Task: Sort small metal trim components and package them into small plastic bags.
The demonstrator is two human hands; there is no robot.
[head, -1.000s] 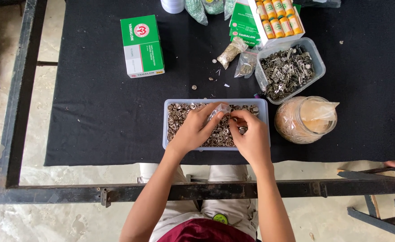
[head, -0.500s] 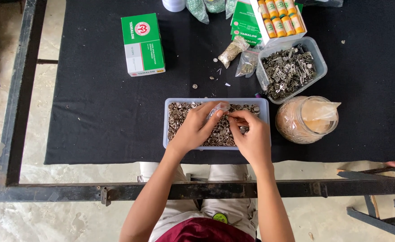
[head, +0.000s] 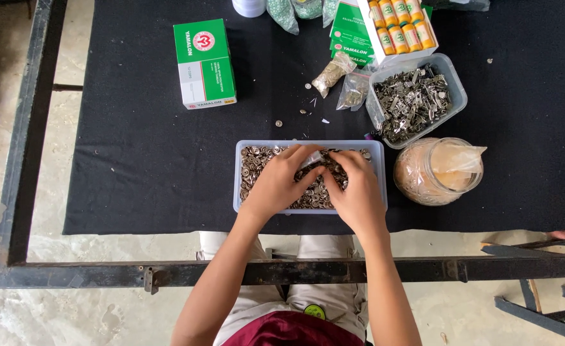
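Both hands down in a clear rectangular plastic tray [head: 377, 168] heaped with small round metal snap buttons [head: 255, 165]. Left hand [head: 277, 182] laid over the middle of the heap, fingers [head: 303, 154] curled and pinching a small clear plastic bag [head: 314, 158] at its upper edge. Right hand [head: 358, 192] just beside it, fingers [head: 333, 186] bent inward and touching the left fingertips over the buttons; whether anything sits pinched between the right fingers cannot be told. Bag partly hidden under the left fingertips, lying on top of the buttons near the tray's far wall.

Beyond the fingers, on the black-covered counter [head: 154, 166]: a few loose buttons [head: 278, 123] scattered on the cloth, then two small filled clear bags [head: 343, 80] lying side by side. Further beyond and to the right of the fingers, a second clear tub [head: 456, 86] full of metal clasps, set at an angle. Directly right of the right fingers, well clear of the tray wall, a round clear jar [head: 423, 182] with a crumpled plastic bag liner [head: 458, 163] in its mouth. Far beyond, past the tub, an open box of yellow thread spools [head: 401, 29] resting on green cartons [head: 349, 35]. Beyond and to the left of the left fingers, well apart, a green and white carton [head: 204, 63] lying flat.

Nearer than the wrists, the black metal frame rail [head: 423, 268] of the counter crossing over the person's lap.
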